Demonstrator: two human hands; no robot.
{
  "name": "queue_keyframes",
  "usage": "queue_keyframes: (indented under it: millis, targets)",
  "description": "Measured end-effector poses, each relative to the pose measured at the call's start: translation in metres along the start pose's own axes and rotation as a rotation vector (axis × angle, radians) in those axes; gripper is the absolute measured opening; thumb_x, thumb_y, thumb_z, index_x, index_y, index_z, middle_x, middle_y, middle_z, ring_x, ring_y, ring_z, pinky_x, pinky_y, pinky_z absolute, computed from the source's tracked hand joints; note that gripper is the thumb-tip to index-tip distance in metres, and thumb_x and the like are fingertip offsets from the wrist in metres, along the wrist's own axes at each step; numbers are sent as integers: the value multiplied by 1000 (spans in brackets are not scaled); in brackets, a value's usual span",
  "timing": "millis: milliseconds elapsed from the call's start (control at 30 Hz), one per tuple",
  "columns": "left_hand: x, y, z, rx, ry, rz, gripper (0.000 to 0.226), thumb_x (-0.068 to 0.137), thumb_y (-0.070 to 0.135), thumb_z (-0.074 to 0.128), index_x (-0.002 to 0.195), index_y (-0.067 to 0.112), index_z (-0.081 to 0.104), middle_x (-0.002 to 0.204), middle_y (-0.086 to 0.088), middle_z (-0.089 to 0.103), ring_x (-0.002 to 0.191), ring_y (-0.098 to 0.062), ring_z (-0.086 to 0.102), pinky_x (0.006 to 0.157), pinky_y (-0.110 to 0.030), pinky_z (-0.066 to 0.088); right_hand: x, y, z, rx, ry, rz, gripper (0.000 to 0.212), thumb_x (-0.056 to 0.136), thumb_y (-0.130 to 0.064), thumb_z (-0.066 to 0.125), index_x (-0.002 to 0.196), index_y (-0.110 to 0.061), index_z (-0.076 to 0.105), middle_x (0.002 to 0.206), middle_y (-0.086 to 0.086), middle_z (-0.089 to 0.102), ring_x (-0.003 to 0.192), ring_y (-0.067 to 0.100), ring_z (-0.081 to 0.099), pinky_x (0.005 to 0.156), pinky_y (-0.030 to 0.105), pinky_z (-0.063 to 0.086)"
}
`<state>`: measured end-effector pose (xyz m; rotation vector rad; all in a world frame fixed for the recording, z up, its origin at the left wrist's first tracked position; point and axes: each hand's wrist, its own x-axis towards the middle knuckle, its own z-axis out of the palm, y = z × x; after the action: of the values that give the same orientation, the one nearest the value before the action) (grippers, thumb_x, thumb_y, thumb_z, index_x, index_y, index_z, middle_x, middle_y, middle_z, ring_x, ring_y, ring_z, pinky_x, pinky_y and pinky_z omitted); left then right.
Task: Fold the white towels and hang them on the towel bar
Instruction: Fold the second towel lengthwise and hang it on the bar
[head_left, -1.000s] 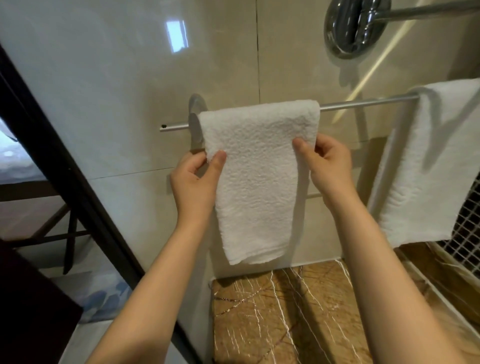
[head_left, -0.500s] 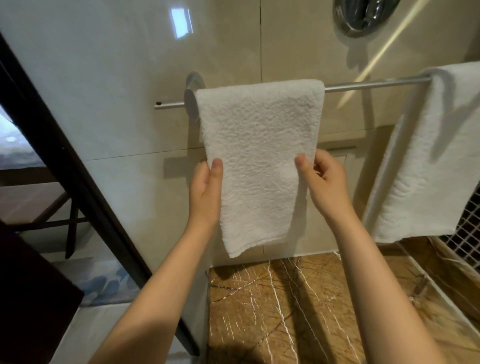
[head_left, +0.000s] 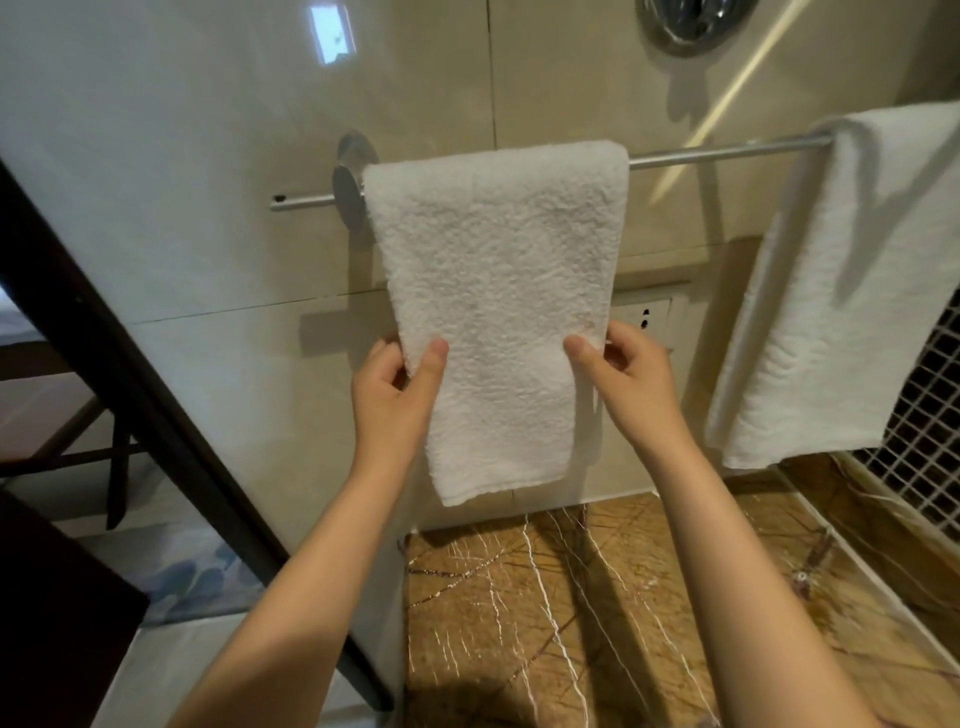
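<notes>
Folded white towel draped over towel bar, hanging flat. Left hand pinches left edge, right hand pinches right edge (thumbs in front). Second white towel hangs far right on same bar. Marble ledge below.

a thin silver metal towel bar runs across the glossy beige tiled wall, held near its left end by a round metal mount. a folded white terry towel hangs draped over it, just right of the mount. a second white towel hangs over the bar's right part, apart from the first.
</notes>
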<state>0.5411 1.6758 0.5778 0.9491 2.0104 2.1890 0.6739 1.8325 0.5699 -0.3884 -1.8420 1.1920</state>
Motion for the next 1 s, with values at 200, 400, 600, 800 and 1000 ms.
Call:
queue_keyframes:
  millis: [200, 400, 600, 800, 1000]
  targets:
    - [-21, -22, -1, -9, -123, -131, 14, 84, 17, 69, 93, 28, 65, 109, -6, 67, 98, -11, 66, 77, -22, 54, -23, 30, 2, -66, -82, 124, 10, 88, -26, 65, 96, -31, 68, 98, -9, 70, 92, 15, 65, 79, 34, 52]
    - [-20, -31, 3, 46, 18, -51, 25, 76, 12, 77, 73, 34, 67, 96, -12, 70, 89, -18, 66, 78, -30, 52, -27, 41, 7, -133, -35, 113, 33, 92, -27, 59, 89, 6, 63, 86, 26, 63, 79, 40, 56, 66, 43, 46]
    - [-21, -46, 0, 28, -54, -86, 16, 78, 19, 76, 77, 33, 70, 91, 3, 73, 87, -12, 69, 72, -24, 55, -33, 45, 8, -112, -36, 110, 26, 91, -28, 59, 91, -3, 66, 87, 20, 64, 78, 36, 56, 67, 37, 45]
    - [-35, -73, -12, 119, -222, -249, 24, 74, 20, 79, 92, 30, 66, 84, 23, 67, 81, 7, 66, 63, -7, 49, -44, 55, 4, -129, -153, 240, 20, 78, -25, 75, 93, -35, 66, 107, -7, 68, 99, 7, 61, 86, 27, 48]
    - [-39, -83, -10, 108, -238, -303, 40, 66, 19, 85, 99, 26, 64, 92, 16, 67, 84, 4, 65, 65, -9, 50, -50, 63, 9, -125, -267, 346, 26, 79, -22, 75, 104, -16, 69, 106, -4, 69, 98, 7, 63, 88, 29, 51]
